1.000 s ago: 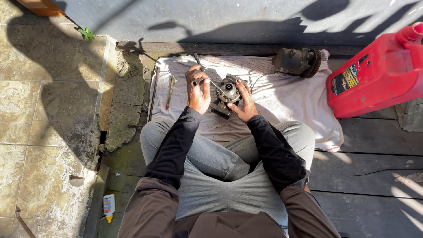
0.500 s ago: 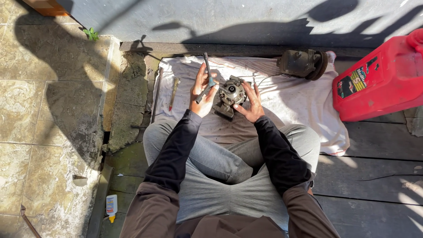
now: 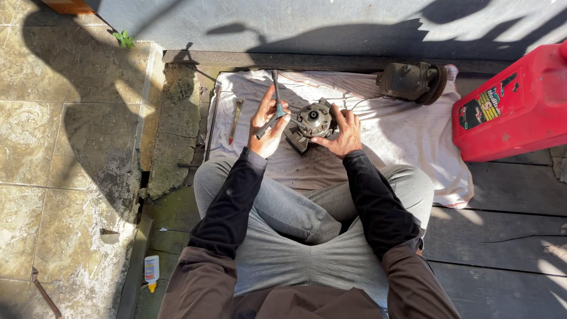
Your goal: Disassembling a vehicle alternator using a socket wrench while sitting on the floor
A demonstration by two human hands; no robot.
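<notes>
White cloth on deck boards: my left hand grips a Y-shaped wrench; right hand clasps metal compressor (second unit at two o'clock).

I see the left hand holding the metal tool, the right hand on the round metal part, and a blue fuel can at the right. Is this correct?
Not quite: the head view shows the fuel can is red, not blue. The left hand does hold the metal tool, and the right hand rests on the round metal part.

A grimy grey round metal engine part sits on a stained white cloth. At three o'clock stands a bright red plastic fuel can with a black-and-yellow label. Black sleeves, grey trousers; mottled tan stone paving at nine o'clock.
</notes>
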